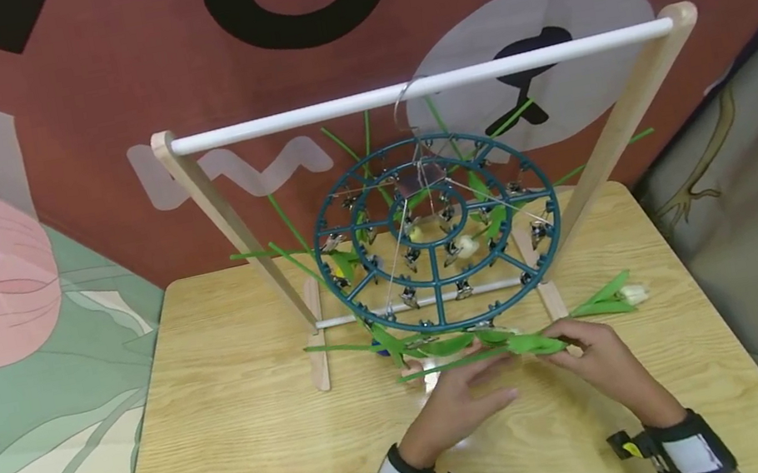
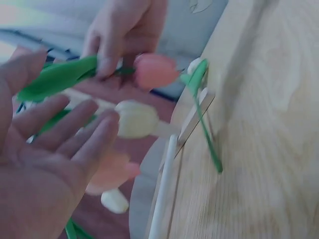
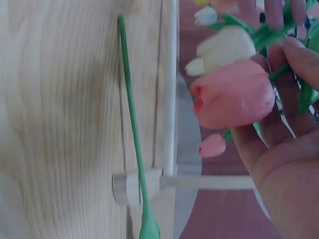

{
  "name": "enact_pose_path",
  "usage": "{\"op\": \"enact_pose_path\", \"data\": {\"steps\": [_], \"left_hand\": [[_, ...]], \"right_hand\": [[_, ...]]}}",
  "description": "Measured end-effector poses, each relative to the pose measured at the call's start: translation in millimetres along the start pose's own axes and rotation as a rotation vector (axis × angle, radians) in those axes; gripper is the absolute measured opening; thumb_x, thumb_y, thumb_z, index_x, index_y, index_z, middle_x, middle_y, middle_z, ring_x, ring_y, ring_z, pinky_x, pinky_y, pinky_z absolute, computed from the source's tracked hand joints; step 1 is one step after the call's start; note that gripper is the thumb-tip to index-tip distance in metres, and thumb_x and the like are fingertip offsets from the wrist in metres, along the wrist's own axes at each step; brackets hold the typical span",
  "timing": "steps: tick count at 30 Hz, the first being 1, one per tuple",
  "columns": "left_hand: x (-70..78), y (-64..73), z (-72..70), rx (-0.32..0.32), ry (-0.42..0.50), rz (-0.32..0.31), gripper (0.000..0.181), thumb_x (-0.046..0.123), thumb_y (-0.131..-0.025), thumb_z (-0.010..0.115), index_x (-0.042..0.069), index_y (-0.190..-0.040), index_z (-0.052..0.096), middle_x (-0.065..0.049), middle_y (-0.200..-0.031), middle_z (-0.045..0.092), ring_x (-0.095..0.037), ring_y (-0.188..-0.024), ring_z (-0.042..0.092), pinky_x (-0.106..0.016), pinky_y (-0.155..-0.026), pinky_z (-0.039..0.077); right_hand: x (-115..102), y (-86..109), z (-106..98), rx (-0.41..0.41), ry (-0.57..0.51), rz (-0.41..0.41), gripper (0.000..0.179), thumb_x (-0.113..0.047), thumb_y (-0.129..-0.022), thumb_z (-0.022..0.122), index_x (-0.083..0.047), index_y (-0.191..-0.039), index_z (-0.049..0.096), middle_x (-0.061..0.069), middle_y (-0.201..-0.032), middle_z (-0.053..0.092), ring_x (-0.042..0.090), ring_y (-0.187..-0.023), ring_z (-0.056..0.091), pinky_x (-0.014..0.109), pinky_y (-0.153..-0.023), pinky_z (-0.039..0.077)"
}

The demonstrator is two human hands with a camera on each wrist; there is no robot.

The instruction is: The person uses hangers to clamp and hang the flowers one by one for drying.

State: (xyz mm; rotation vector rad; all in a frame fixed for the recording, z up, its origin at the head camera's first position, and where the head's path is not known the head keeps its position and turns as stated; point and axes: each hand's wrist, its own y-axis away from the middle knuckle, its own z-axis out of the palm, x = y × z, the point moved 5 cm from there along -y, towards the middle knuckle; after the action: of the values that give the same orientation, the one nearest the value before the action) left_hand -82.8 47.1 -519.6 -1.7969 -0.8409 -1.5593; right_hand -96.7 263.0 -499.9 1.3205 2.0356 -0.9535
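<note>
My right hand (image 1: pixel 602 358) pinches the stem of a pink tulip (image 3: pixel 234 93) just behind its bloom. In the head view its green leaf (image 1: pixel 535 342) and stem point left, below the front rim of a round teal clip hanger (image 1: pixel 438 294). My left hand (image 1: pixel 454 405) is beside that stem, its fingers extended and thumb apart. A cream tulip (image 2: pixel 135 119) appears close past the left fingertips in the left wrist view. Metal clips (image 1: pixel 462 288) line the hanger's rings, and several tulips hang around it with stems sticking outward.
A wooden stand with a white rod (image 1: pixel 421 85) carries the hanger by its hook. One white tulip (image 1: pixel 635 294) lies on the wooden table (image 1: pixel 237 464) beside the stand's right foot. Printed fabric (image 1: pixel 98 108) surrounds the table at the back and sides.
</note>
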Motion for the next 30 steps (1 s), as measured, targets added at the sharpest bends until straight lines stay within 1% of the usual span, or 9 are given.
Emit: {"op": "enact_pose_path", "data": {"steps": [2, 5, 8, 12, 18, 21, 24, 26, 30], "left_hand": [[1.8, -3.1, 3.6, 0.068, -0.091, 0.017, 0.048, 0.031, -0.103, 0.065, 0.013, -0.147, 0.057, -0.001, -0.154, 0.054, -0.025, -0.146, 0.047, -0.042, -0.121, 0.041], [6.8, -7.3, 7.2, 0.172, -0.204, 0.099, 0.046, 0.031, -0.102, 0.066, 0.009, -0.142, 0.061, -0.002, -0.151, 0.058, -0.024, -0.148, 0.045, -0.049, -0.124, 0.035], [10.7, -12.0, 10.3, 0.261, -0.177, 0.216, 0.040, 0.022, -0.100, 0.069, 0.005, -0.136, 0.065, -0.007, -0.144, 0.064, -0.023, -0.140, 0.053, -0.044, -0.119, 0.043], [9.3, -16.7, 13.8, 0.341, -0.068, 0.238, 0.032, 0.020, -0.098, 0.072, 0.006, -0.127, 0.070, -0.010, -0.133, 0.070, -0.022, -0.129, 0.062, -0.038, -0.111, 0.050], [8.6, -18.5, 17.3, 0.375, -0.033, 0.277, 0.025, 0.016, -0.098, 0.071, 0.009, -0.122, 0.072, -0.006, -0.126, 0.074, -0.016, -0.121, 0.068, -0.034, -0.110, 0.048], [11.0, -18.7, 16.6, 0.383, -0.055, 0.325, 0.024, 0.010, -0.100, 0.066, 0.008, -0.124, 0.070, -0.006, -0.128, 0.073, -0.018, -0.124, 0.067, -0.032, -0.109, 0.051], [12.5, -19.6, 14.6, 0.390, -0.033, 0.358, 0.021, 0.005, -0.102, 0.061, 0.004, -0.121, 0.070, -0.011, -0.126, 0.073, -0.023, -0.123, 0.068, -0.032, -0.103, 0.057], [12.9, -20.6, 12.6, 0.411, -0.062, 0.380, 0.019, 0.005, -0.102, 0.060, 0.003, -0.117, 0.072, -0.013, -0.121, 0.075, -0.025, -0.120, 0.069, -0.032, -0.102, 0.058], [14.4, -20.8, 8.7, 0.440, -0.149, 0.409, 0.017, 0.006, -0.102, 0.062, 0.004, -0.112, 0.074, -0.011, -0.114, 0.077, -0.026, -0.116, 0.071, -0.032, -0.103, 0.057]], "right_hand": [[-5.2, 0.5, 5.3, 0.010, -0.039, -0.037, 0.040, 0.013, -0.078, 0.081, -0.022, -0.098, 0.073, -0.007, -0.097, 0.074, -0.003, -0.095, 0.067, 0.008, -0.083, 0.054], [-9.2, 2.6, 12.9, 0.004, -0.073, -0.058, 0.042, 0.014, -0.078, 0.081, -0.022, -0.099, 0.073, -0.007, -0.098, 0.073, -0.003, -0.097, 0.066, 0.009, -0.083, 0.055], [-10.0, 5.5, 18.7, -0.001, -0.071, -0.062, 0.042, 0.013, -0.077, 0.082, -0.022, -0.099, 0.072, -0.007, -0.099, 0.072, -0.002, -0.097, 0.066, 0.010, -0.082, 0.056], [-10.9, 6.3, 21.4, -0.006, -0.037, -0.071, 0.039, 0.007, -0.076, 0.084, -0.023, -0.098, 0.072, -0.008, -0.101, 0.072, 0.000, -0.099, 0.067, 0.009, -0.084, 0.055], [-16.1, 2.8, 18.4, -0.045, 0.061, -0.105, 0.041, 0.003, -0.074, 0.088, -0.022, -0.104, 0.073, -0.008, -0.109, 0.069, 0.006, -0.104, 0.066, 0.008, -0.092, 0.051], [-19.5, 0.0, 13.6, -0.091, 0.151, -0.099, 0.049, 0.009, -0.075, 0.086, -0.018, -0.113, 0.072, -0.004, -0.119, 0.065, 0.014, -0.110, 0.065, 0.020, -0.091, 0.057], [-22.1, -3.8, 6.0, -0.111, 0.229, -0.069, 0.056, 0.020, -0.076, 0.072, -0.014, -0.121, 0.066, 0.001, -0.125, 0.063, 0.023, -0.115, 0.063, 0.036, -0.086, 0.060], [-24.0, -7.6, -1.6, -0.071, 0.252, -0.053, 0.058, 0.022, -0.076, 0.065, -0.009, -0.124, 0.063, 0.005, -0.126, 0.063, 0.025, -0.114, 0.063, 0.039, -0.084, 0.059], [-30.0, -17.4, -19.8, 0.079, 0.218, -0.036, 0.058, 0.016, -0.082, 0.071, -0.002, -0.135, 0.058, 0.011, -0.128, 0.063, 0.016, -0.107, 0.061, 0.021, -0.084, 0.054]]}}
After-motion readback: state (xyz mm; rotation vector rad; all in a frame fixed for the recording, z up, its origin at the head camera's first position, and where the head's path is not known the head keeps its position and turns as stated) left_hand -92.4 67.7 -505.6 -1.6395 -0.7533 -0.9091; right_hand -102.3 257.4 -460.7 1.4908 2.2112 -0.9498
